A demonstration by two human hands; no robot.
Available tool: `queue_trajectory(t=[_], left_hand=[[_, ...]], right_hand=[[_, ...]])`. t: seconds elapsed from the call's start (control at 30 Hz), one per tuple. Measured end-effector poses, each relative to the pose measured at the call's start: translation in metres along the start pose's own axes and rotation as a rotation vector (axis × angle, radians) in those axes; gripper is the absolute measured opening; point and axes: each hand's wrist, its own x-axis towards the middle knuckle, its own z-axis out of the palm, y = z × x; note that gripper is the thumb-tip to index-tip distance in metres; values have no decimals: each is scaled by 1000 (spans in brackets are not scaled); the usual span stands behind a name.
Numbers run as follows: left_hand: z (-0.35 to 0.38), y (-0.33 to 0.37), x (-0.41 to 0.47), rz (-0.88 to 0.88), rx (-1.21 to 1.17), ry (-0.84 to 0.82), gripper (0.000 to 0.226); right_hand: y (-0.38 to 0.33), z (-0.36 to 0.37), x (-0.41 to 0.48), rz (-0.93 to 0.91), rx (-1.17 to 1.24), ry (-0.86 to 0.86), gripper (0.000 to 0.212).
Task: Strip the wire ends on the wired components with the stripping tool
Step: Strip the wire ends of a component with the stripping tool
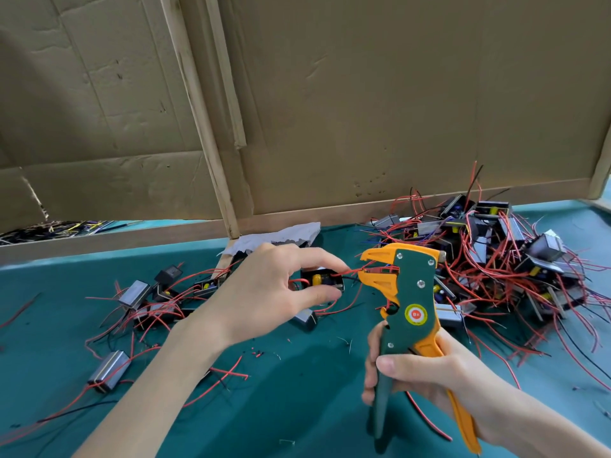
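Note:
My right hand [429, 381] grips the handles of a green and orange stripping tool [411, 292], held upright above the green table [297, 391]. My left hand [274, 289] pinches a small black wired component [322, 280] between fingers and thumb, just left of the tool's jaws. The component's red wire [360, 270] runs right into the orange jaws. A black wire hangs from the same component.
A big tangled pile of wired components [502, 259] with red and black wires lies at the back right. Several more components [148, 299] are scattered at the left. Bits of stripped insulation [258, 353] dot the mat. A cardboard wall [363, 110] stands behind.

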Motion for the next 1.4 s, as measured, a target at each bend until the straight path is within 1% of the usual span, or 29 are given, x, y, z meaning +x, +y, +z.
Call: queue_trajectory(t=[0.07, 0.13, 0.2, 0.37, 0.5, 0.57, 0.63, 0.73, 0.77, 0.8, 0.9, 0.93, 1.0, 1.07, 1.17, 1.23, 1.33, 1.4], left_hand=[[0, 0, 0, 0, 0, 11, 22], [0, 1, 0, -7, -1, 6, 23], [1, 0, -1, -15, 8, -7, 24], [2, -3, -1, 3, 20, -15, 24], [3, -3, 0, 15, 18, -17, 25], [3, -3, 0, 16, 11, -15, 26], [2, -3, 1, 23, 7, -13, 27], [3, -5, 1, 27, 53, -4, 24], [5, -5, 1, 25, 63, -5, 22], [6, -6, 2, 22, 65, -13, 20], [9, -12, 4, 1, 76, -10, 18], [9, -14, 5, -9, 75, 3, 18], [7, -18, 7, -44, 48, 47, 22], [4, -21, 9, -67, 29, 108, 27], [4, -11, 26, -21, -46, 237, 31], [14, 6, 46, 48, -102, 285, 33], [47, 38, 87, 192, -57, 236, 31], [72, 59, 115, 246, -52, 201, 32]], right_hand=[[-2, 1, -1, -3, -6, 8, 24], [-3, 1, -2, 1, -10, 3, 22], [-3, 1, -2, 7, -9, -3, 24], [-2, 2, -3, 20, -59, -29, 36], [-3, 1, -5, 31, -66, -29, 24], [-3, 1, -7, 33, -76, -5, 21], [-1, 5, -7, 26, -102, 50, 24], [6, 8, -5, -27, -152, 223, 37], [8, 7, -4, -22, -121, 238, 38], [9, 7, -4, 1, -69, 197, 37], [7, 8, -1, 91, 214, -88, 34], [8, 7, 1, 95, 289, -113, 37], [13, 3, 5, 84, 372, -62, 41], [15, -1, 7, 92, 431, -7, 39], [17, -7, 9, 132, 489, 42, 32], [18, -6, 11, 162, 499, 63, 31], [18, -4, 12, 186, 504, 93, 32], [17, -4, 12, 195, 515, 117, 37]])
